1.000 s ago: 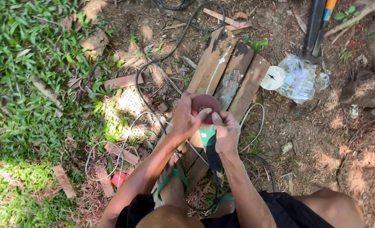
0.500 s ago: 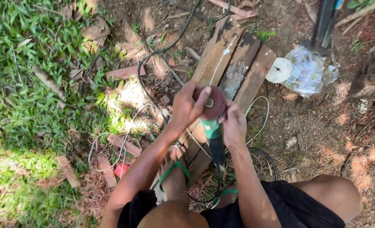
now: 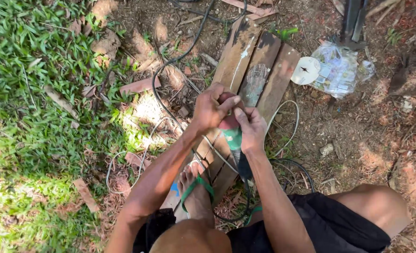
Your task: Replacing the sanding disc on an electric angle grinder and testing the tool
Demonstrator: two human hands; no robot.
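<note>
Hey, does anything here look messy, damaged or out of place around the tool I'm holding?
Yes. Both hands, left hand and right hand, work on a green power tool over bare dirt. Black cable and pale wire lie in loose tangles. A clear plastic bag lies crumpled on the soil. The wooden planks look weathered and stained.

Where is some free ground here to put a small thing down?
Bare dirt lies right of the planks, below the plastic bag. It is crowded around both hands on the green tool, with cables crossing.
</note>
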